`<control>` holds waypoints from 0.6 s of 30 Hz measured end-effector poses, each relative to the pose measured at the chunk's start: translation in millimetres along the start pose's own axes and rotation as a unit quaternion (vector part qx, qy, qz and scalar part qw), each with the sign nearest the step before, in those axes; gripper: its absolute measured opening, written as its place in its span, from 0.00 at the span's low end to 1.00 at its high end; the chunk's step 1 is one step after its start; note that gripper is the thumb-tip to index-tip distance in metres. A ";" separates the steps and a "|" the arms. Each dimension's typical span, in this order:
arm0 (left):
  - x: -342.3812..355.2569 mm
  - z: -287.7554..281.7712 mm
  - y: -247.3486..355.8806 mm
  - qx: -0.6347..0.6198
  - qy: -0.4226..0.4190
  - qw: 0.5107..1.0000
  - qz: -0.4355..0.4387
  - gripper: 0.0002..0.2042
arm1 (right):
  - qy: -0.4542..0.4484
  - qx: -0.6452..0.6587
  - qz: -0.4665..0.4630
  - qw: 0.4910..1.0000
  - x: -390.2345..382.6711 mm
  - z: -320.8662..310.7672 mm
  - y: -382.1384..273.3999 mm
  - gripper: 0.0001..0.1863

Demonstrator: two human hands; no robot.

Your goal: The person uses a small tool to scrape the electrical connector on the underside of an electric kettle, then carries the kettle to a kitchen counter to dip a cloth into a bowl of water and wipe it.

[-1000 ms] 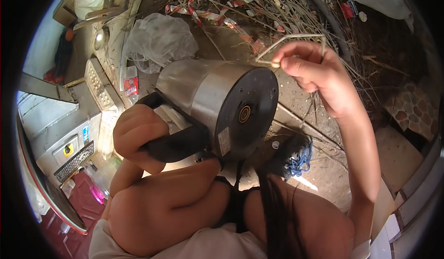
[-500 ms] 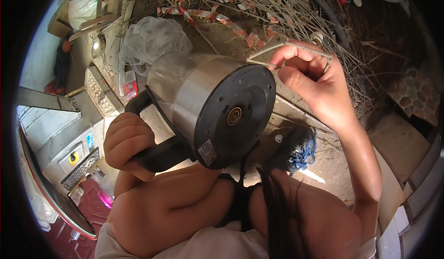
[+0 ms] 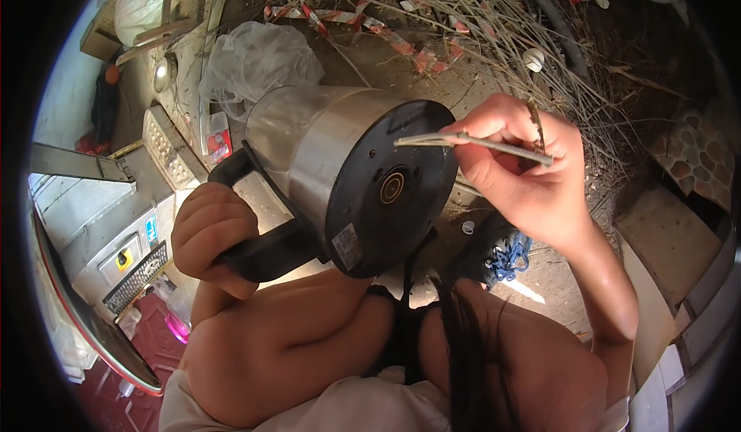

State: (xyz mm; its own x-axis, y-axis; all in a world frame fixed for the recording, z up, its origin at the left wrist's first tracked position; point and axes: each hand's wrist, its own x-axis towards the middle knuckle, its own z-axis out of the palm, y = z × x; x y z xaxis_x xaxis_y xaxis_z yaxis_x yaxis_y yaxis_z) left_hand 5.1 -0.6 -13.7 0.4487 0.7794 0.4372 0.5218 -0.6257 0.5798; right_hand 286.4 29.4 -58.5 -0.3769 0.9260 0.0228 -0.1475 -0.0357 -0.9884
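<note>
Steel-bodied kettle point(image 3: 316, 146) sits tipped between our hands, base point(image 3: 390, 193) exposed but attached | left hand point(image 3: 216, 231): fingers clamp handle point(image 3: 270, 256) | right hand point(image 3: 529, 173): fingers pinch bent twig point(image 3: 423, 140) over base, contact unclear | we seem partway

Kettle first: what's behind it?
Beyond the kettle, a crumpled plastic bag shows, with red-and-white tape and sticks farther off. The kettle covers part of the bag; whatever else its body hides can't be seen.

Kettle point(image 3: 351, 185) blocks way left of right fingers point(image 3: 502, 116); open room above shoe point(image 3: 505, 256)
</note>
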 end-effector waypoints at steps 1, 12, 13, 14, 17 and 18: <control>0.0 0.2 0.0 -0.001 0.001 1.000 -0.001 0.12 | 0.012 -0.027 -0.007 1.000 -0.4 4.3 -3.4 0.06; 2.1 -4.2 2.5 0.028 -0.025 0.999 -0.033 0.15 | -0.002 -0.438 -0.216 0.873 3.2 12.6 -13.7 0.05; 1.3 -4.8 0.9 0.020 -0.018 0.999 -0.039 0.14 | 0.020 -0.370 -0.182 0.911 4.4 14.6 -8.5 0.04; 1.5 -5.5 2.5 0.021 -0.017 0.999 -0.039 0.14 | 0.040 -0.303 -0.126 0.944 5.0 17.1 -10.1 0.04; 0.5 -6.4 4.6 0.013 -0.016 0.999 -0.045 0.14 | 0.121 -0.188 -0.044 0.974 5.3 21.5 -9.0 0.03; -0.9 -6.2 2.3 0.006 -0.009 0.999 -0.038 0.14 | 0.150 -0.184 -0.042 0.970 5.4 21.9 -5.1 0.03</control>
State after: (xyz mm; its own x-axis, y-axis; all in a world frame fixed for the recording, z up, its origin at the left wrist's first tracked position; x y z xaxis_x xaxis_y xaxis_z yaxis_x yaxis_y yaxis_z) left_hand 1.4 -2.5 -8.5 0.4209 0.8235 0.3802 0.5635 -0.5659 0.6019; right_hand 265.1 26.4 -50.1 -0.0868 0.9895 0.1156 0.1920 0.1305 -0.9727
